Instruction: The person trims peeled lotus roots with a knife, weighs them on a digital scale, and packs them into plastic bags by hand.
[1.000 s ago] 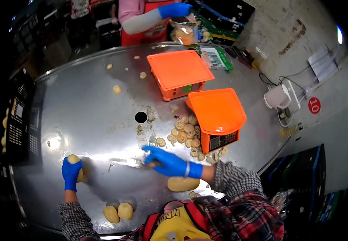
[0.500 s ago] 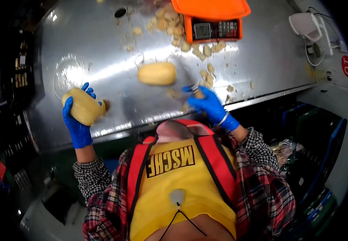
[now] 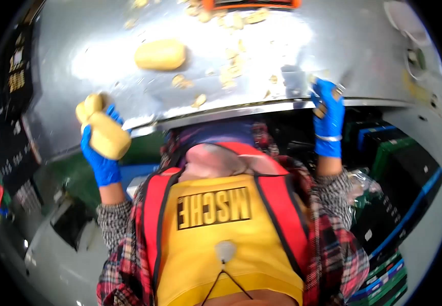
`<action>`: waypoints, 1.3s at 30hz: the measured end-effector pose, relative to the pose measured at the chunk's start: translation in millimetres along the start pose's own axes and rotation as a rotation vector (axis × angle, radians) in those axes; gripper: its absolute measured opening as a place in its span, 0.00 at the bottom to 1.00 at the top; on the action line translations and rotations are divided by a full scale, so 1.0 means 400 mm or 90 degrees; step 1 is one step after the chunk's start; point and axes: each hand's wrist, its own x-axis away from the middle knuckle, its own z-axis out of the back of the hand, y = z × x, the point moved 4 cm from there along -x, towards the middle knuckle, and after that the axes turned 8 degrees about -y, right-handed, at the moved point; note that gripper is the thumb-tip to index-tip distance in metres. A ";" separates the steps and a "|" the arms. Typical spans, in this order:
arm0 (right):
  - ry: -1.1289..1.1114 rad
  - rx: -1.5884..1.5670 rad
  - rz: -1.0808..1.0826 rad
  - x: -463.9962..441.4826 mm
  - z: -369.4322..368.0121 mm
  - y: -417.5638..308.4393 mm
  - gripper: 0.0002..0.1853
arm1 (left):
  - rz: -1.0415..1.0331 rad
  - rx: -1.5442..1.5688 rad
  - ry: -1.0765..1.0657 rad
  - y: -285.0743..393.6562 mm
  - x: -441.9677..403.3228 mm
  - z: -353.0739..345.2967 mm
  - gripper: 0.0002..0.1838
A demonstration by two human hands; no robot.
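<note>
My left hand [image 3: 100, 160] in a blue glove is wrapped round a pale yellow lotus root [image 3: 109, 136], with smaller knobs at its far end. It is held up over the table's near edge at the left. My right hand [image 3: 329, 115], also gloved in blue, is closed round a knife [image 3: 338, 91]. Brown handle shows between the fingers, and the blade is blurred. Another lotus root [image 3: 160, 54] lies on its side on the metal table [image 3: 103, 30]. Pale cut pieces [image 3: 232, 69] are scattered between the hands.
An orange scale [image 3: 251, 5] stands at the far edge of view, with more trimmings near it. White equipment [image 3: 407, 23] with a cable is at the back right. Dark crates [image 3: 399, 188] are stacked at the right, below table height.
My right hand has moved right with the knife, away from the middle of the table. The lotus root in my left hand has turned, its knobs now pointing away. The camera view has shifted.
</note>
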 end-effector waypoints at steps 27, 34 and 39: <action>-0.002 0.201 0.276 -0.612 -0.359 -0.574 0.05 | -0.208 0.239 -0.086 0.130 0.038 0.082 0.38; 0.045 0.198 0.193 -0.549 -0.089 -0.632 0.05 | -0.178 0.253 -0.002 0.105 -0.038 0.129 0.38; 0.083 0.177 0.256 -0.565 -0.038 -0.544 0.07 | -0.168 0.254 -0.020 0.126 -0.151 0.090 0.40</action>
